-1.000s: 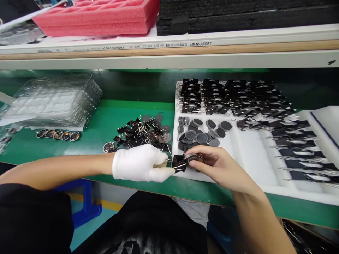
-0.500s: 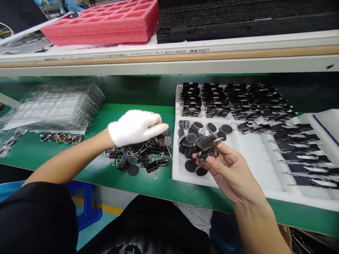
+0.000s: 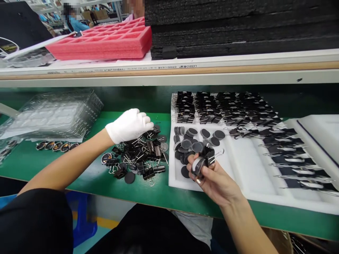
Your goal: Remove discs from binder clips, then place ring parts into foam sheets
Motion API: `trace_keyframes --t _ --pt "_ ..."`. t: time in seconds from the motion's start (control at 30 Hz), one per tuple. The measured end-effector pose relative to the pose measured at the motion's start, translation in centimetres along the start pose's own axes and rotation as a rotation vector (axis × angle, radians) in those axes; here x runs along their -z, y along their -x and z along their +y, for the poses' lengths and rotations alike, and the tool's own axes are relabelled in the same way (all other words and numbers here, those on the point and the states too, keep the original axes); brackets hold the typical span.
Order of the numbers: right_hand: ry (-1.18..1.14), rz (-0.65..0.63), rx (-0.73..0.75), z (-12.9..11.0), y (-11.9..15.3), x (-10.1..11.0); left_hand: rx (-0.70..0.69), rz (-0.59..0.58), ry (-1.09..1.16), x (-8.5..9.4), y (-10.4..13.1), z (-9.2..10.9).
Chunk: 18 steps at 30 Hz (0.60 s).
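My right hand (image 3: pixel 221 183) is partly closed, fingers and thumb pinching a round disc (image 3: pixel 198 165) that has a black binder clip (image 3: pixel 208 155) against it. I hold both just above the near left part of the white foam tray (image 3: pixel 254 169). Their long axis runs slantwise: the disc sits toward my left and nearer me, while the clip's wire handles point right and slightly away. The disc is tilted up on its edge.

My gloved left hand (image 3: pixel 129 125) is over the far side of the pile of binder clips (image 3: pixel 143 151), fingers bent and close together; I cannot tell whether it grips anything.

In the foam tray, loose dark discs (image 3: pixel 197 146) fill the near left section, clipped pieces (image 3: pixel 209 106) stand in packed rows behind them, and another column of clips (image 3: pixel 296 160) runs down the right. Stacked clear plastic trays (image 3: pixel 50 116) lie on the counter (image 3: pixel 159 197) at my left, with a row of round pieces (image 3: pixel 55 145) in front.
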State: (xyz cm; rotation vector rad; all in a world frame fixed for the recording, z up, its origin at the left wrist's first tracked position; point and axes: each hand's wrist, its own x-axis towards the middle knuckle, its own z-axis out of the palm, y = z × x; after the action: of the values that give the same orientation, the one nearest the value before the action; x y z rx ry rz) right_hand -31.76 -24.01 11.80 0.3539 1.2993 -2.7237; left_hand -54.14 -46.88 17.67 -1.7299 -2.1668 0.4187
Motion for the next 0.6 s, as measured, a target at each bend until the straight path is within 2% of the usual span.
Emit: trace_keyframes --t 0.13,0.33,0.43,0.6 --pt "0.288 0.001 0.156 0.4 -0.9 -1.1 0.052 0.185 -0.03 0.1 1.5 0.0" --pt "0.588 0.01 0.361 0.2 -1.9 -2.0 0.217 0.449 0.037 -1.4 2.3 0.9" --pt "0.688 0.004 0.404 -0.2 -2.1 -1.8 0.135 0.434 -0.003 -2.0 2.5 1.3" --pt "1.012 -0.156 0.362 -1.1 -4.5 -1.7 0.068 0.44 -0.006 -2.8 2.1 0.9"
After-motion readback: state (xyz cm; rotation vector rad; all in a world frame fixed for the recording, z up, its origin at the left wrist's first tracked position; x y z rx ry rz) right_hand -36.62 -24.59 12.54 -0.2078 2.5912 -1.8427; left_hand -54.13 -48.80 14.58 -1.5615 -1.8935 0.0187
